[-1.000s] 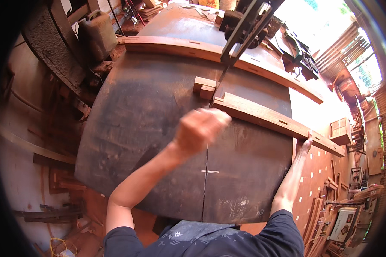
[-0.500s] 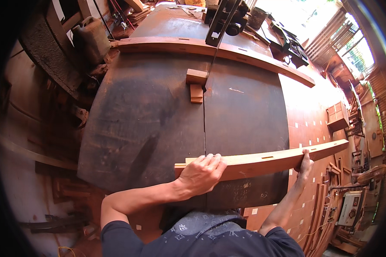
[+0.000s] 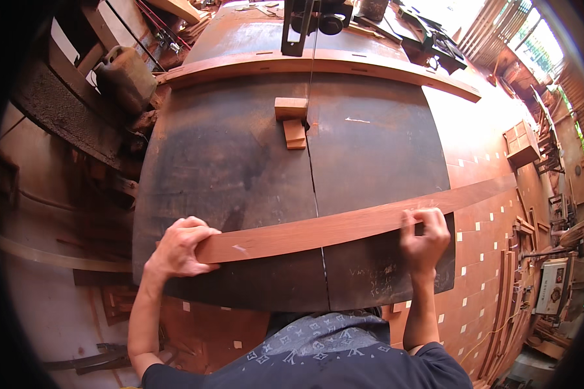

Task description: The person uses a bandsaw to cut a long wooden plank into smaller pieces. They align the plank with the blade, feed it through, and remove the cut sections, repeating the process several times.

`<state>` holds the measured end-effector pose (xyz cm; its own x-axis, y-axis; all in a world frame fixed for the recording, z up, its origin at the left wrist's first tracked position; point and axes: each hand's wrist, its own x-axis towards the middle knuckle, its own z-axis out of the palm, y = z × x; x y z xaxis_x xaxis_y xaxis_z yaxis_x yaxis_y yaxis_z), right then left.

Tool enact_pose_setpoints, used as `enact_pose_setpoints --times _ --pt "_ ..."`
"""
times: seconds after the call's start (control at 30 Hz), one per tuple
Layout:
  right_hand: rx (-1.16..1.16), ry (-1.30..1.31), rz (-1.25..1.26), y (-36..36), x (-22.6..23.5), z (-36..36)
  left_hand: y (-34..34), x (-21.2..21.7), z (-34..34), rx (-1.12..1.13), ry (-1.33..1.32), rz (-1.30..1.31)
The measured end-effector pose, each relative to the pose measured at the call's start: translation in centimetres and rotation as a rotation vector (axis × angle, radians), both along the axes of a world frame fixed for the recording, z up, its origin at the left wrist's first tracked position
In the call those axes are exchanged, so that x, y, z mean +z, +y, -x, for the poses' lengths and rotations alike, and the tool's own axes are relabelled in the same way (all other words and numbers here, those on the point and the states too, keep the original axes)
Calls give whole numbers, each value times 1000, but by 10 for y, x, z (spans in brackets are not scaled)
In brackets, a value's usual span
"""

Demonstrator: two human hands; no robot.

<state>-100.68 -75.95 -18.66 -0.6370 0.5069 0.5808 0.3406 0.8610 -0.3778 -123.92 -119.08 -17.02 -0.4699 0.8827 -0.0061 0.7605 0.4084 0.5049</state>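
A long reddish wooden board (image 3: 305,231) lies slantwise across the near part of the dark saw table (image 3: 207,155), wide face up, its far right end past the table's edge. My left hand (image 3: 183,249) grips the board's left end, thumb at the near corner and fingers over the far side. At the near edge, further right, my right hand (image 3: 426,238) has its fingers curled, thumb and fingertips against the board. Small wooden blocks (image 3: 292,109) sit beside the thin saw blade (image 3: 312,78), beyond the board.
Another long slotted board (image 3: 259,67) lies across the table behind the blade. The saw's black guide post (image 3: 296,29) comes down above it. A dirty jug (image 3: 124,79) stands at the left. On the tiled floor at right are a wooden box (image 3: 522,144) and long strips (image 3: 499,311).
The board has been rolled from its slotted narrow edge to a plain wide face and shifted left. My left hand moved left to its end; my right hand moved left along it.
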Motion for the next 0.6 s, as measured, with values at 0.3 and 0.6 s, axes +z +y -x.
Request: enact_pose_setpoints --times 0.3,0.6 --pt "352 -184 35 -21 -20 45 129 -6 67 60 339 -283" --pt "358 -181 55 -23 -30 14 229 -67 112 74 449 -201"
